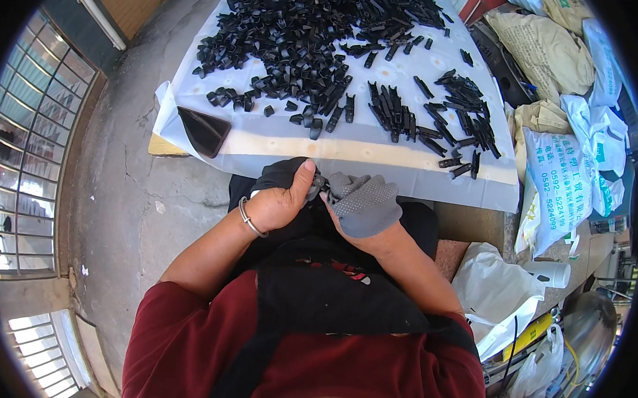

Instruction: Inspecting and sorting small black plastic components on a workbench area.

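My left hand [282, 194], in a dark glove that leaves the thumb bare and with a silver bangle at the wrist, is closed just off the table's near edge. Against it, my right hand [361, 203] is closed too, wearing a grey dotted glove. Between the fingertips shows a small black plastic part [321, 185], mostly hidden by the hands. Beyond them, a big heap of black plastic pieces [290, 48] covers the far side of the white-sheeted table [264, 141]. Longer black clip-like parts [392, 111] lie in loose groups to the right.
A dark phone [205, 131] lies at the table's near left corner. Stuffed sacks [546, 52] and printed plastic bags [558, 184] crowd the right side. A white bag [496, 292] and a white cup [549, 274] sit near my right elbow. A barred window [33, 137] stands left.
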Demonstrator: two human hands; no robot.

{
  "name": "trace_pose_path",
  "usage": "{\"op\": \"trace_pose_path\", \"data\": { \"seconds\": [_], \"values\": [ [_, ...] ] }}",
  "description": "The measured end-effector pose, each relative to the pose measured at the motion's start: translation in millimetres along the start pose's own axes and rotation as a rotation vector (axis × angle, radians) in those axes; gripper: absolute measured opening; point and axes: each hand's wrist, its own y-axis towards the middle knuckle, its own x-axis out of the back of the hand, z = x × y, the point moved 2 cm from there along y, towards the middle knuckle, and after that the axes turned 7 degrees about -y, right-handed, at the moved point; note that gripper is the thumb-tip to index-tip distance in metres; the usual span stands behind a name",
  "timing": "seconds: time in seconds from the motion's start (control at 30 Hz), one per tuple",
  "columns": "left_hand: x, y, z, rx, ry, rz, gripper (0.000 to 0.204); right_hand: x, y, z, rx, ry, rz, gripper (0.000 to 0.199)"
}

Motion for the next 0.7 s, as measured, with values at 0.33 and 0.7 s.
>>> {"op": "trace_pose_path", "data": {
  "seconds": [0.33, 0.7],
  "values": [
    [-2.9, 5.5, 1.5, 0.089, 0.324, 0.232, 0.034, -23.0, 1.6, -10.6, 0.042, 0.37, 0.051, 0.024],
    [-4.4, 66.1, 23.2, -0.005, 0.84, 0.125, 0.021, -46.7, 74.0, -67.5, -0.049, -0.149, 0.003, 0.018]
  ]
}}
